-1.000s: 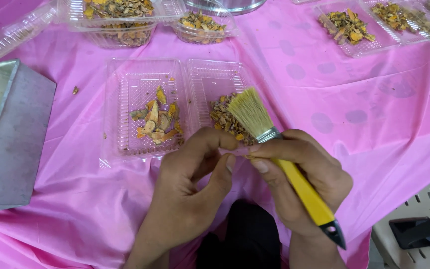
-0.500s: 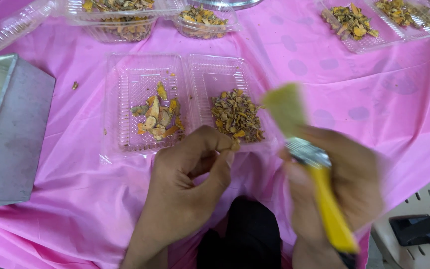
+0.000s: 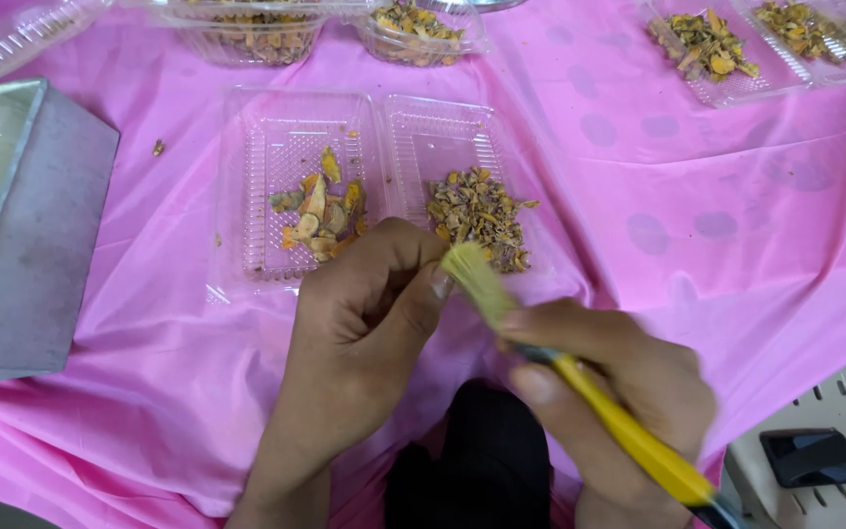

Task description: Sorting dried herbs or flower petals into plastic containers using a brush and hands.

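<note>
Brush (image 3: 580,377) swung down since half a second ago; bristles now touch left hand (image 3: 364,333) fingertips, pinched on something too small to identify. Right hand (image 3: 619,392) grips the yellow handle. Clear hinged tray (image 3: 384,118): orange slices (image 3: 320,211) left compartment, brownish fragments (image 3: 479,216) right. Bristles pale, blurred.

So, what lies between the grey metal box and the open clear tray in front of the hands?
In the head view, only bare pink tablecloth separates the grey metal box from the open clear tray, apart from one small orange crumb.
</note>
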